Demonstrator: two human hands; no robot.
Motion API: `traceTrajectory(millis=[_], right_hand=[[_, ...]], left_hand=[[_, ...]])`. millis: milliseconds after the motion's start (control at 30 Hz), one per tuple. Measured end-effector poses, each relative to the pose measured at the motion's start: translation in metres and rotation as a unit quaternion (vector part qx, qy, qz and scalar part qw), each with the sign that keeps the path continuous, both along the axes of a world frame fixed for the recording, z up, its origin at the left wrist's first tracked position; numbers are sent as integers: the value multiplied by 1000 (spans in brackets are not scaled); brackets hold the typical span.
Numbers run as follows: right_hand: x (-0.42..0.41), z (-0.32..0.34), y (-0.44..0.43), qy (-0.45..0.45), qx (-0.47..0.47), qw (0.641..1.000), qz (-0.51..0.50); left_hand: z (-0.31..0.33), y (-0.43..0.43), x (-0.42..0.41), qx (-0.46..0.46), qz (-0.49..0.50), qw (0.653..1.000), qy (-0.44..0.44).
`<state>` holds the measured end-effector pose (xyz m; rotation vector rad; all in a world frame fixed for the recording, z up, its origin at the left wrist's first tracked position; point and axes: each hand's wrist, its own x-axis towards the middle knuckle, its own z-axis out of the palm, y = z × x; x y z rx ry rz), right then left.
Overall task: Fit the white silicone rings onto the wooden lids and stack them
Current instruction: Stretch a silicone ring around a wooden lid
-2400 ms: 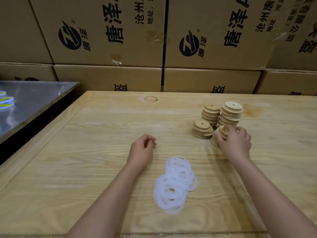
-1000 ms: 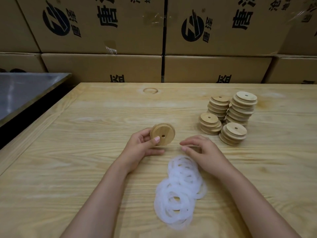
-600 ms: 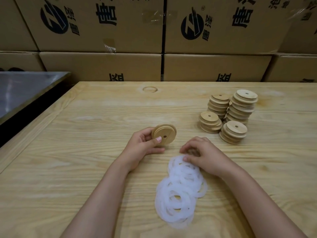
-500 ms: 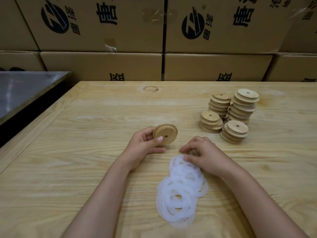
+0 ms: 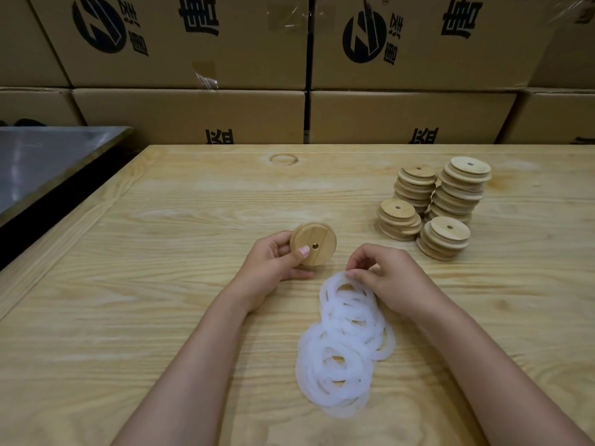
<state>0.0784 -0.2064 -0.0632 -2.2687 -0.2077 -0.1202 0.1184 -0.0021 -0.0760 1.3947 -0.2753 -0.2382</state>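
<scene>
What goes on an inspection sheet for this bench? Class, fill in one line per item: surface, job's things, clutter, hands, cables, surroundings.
Surface: pale wooden table.
Job's things: one wooden lid held up; four lid stacks at far right; pile of white silicone rings near centre.
Clutter: nothing seen.
Hands: left hand grips the wooden lid; right hand pinches the pile's far edge.
Cables: nothing seen.
Surroundings: cardboard boxes behind; steel table at left.

The upper cardboard boxes [image 5: 418,69] each carry a round black logo [image 5: 98,25] with small 唐泽 beside it, then a large 唐 cut off at the top. Black characters on the lower boxes [image 5: 193,114] are half hidden behind the worktop [image 5: 161,220] and unreadable.
</scene>
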Motion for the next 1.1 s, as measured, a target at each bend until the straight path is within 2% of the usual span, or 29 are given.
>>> traceTrajectory(millis=[167,300,500,833,1100], right_hand=[[2,2,-1,-24,65,997,14],[-2,8,4,-46,183,981,48],[0,4,28,-109,287,952,6],[5,-7,37,-164,275,944,-78],[5,-10,39,-176,246,947,-106]], left_hand=[[1,-1,-2,-1,2,1000,-4],[2,-4,-4,-18,16,999,-22],[5,-11,-6,-56,-14,998,-11],[4,-15,-8,-28,-60,998,-10],[3,-18,-8,-49,-15,999,0]])
